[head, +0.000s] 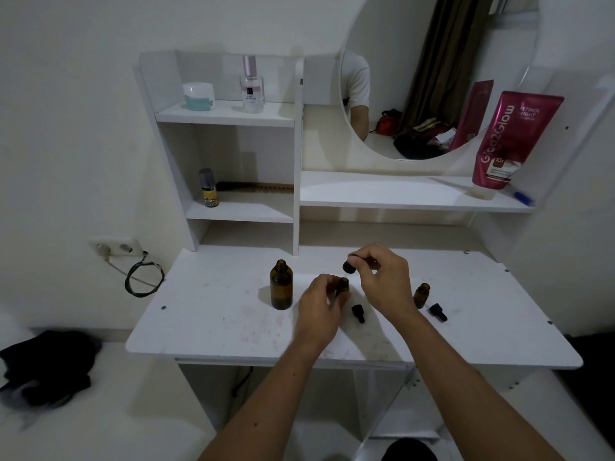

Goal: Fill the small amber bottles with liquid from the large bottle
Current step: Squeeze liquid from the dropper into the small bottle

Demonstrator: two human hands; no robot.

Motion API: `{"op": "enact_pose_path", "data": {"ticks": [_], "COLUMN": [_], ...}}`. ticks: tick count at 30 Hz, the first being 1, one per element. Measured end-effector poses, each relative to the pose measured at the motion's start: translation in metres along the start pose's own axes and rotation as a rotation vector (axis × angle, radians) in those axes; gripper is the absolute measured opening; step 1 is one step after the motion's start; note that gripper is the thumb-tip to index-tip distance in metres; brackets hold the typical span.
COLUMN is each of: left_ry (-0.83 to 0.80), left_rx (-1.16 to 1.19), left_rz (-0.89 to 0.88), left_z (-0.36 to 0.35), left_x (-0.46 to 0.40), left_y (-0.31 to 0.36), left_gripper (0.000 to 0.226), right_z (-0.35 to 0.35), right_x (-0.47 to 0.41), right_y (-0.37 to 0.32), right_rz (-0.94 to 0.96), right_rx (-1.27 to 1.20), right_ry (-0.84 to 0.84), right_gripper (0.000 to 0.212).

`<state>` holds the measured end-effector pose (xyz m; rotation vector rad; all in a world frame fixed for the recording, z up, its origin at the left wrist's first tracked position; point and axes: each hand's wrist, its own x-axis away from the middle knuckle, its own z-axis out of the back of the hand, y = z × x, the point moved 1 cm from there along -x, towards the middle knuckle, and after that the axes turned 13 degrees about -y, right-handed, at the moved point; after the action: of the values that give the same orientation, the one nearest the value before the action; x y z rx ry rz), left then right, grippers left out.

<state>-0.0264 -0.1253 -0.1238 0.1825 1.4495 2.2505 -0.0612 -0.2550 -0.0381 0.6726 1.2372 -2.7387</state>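
The large amber bottle (pixel 281 285) stands uncapped on the white desk (pixel 213 314), left of my hands. My left hand (pixel 321 304) grips a small amber bottle (pixel 342 285) upright on the desk. Just above its mouth, my right hand (pixel 382 277) pinches a black dropper (pixel 350 265) by its bulb, tip pointing down at the bottle. A second small amber bottle (pixel 421 295) stands open to the right, partly behind my right wrist. Two loose black dropper caps lie on the desk, one (pixel 358 313) between my hands and one (pixel 438 312) at the right.
A white shelf unit (pixel 233 114) at the desk's back holds a jar (pixel 198 95), a perfume bottle (pixel 252 84), a small yellow bottle (pixel 208 188) and a comb (pixel 256 187). A round mirror (pixel 432 78) and a pink tube (pixel 512 141) stand right. A wall socket (pixel 114 248) is left.
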Motion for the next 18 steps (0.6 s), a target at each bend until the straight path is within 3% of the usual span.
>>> {"op": "enact_pose_path", "data": {"ticks": [10, 18], "left_ry": [0.002, 0.043], "left_rx": [-0.028, 0.171], "left_rz": [0.033, 0.011], "left_z": [0.001, 0.021], "left_x": [0.001, 0.031], "left_y": [0.002, 0.008], "left_gripper": [0.03, 0.035], "right_z": [0.007, 0.031], "right_x": [0.0, -0.006], "right_y": [-0.007, -0.045], "right_rz": [-0.045, -0.027], "right_rx": [-0.003, -0.071], "right_ry": [-0.056, 0.056], "right_gripper": [0.009, 0.014]}}
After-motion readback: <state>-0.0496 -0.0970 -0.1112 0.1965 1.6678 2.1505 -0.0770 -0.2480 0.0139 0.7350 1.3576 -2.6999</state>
